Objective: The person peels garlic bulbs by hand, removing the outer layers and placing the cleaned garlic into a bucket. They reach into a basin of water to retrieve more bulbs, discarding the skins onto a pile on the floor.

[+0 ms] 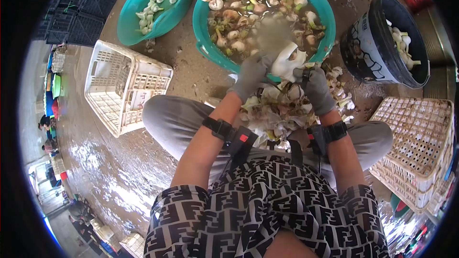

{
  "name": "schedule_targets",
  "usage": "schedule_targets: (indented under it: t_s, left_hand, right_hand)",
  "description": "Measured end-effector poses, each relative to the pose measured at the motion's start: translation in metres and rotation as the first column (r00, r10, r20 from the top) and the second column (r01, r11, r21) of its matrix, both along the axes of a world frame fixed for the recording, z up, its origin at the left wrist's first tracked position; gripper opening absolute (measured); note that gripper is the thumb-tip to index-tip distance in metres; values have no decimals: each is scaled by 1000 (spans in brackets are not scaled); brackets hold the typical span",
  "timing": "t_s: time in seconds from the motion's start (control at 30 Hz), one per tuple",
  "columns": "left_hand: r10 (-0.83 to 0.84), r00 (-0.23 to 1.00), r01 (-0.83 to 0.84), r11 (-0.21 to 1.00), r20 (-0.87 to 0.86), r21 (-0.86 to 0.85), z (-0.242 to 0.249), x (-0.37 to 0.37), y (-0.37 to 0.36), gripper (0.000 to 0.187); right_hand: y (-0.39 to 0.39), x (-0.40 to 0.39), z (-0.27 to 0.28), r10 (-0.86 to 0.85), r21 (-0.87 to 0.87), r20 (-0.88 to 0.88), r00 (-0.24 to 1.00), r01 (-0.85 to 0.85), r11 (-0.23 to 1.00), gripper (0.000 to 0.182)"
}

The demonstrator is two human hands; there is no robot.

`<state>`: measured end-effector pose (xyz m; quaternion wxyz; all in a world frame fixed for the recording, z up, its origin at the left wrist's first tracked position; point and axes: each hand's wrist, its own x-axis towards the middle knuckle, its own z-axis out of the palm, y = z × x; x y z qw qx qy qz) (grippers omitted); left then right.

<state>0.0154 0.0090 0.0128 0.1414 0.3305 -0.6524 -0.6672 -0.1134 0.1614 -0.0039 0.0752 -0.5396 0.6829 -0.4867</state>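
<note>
Above a heap of papery garlic skins between my knees, my gloved right hand is closed around a white garlic bulb with loose peel. Something dark shows by its thumb; I cannot make out what. My gloved left hand is just left of the bulb, fingers curled together, and what they hold, if anything, is hidden. Right beyond both hands stands a teal basin of murky water, full of unpeeled garlic with green stems. A blurred patch covers the water near my left fingertips.
A second teal basin with clean white garlic stands at upper left. The black bucket at right also contains garlic. White plastic crates flank me, one upside down at right. Black crates are stacked at far left; the floor is wet.
</note>
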Motion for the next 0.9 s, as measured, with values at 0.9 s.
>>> schedule_targets:
  t_s: [0.9]
  left_hand:
    - [-173,981,181,980,-87,87,15,10,-28,36]
  right_hand:
    - [10,8,62,-117,362,394,912,-37,931,52]
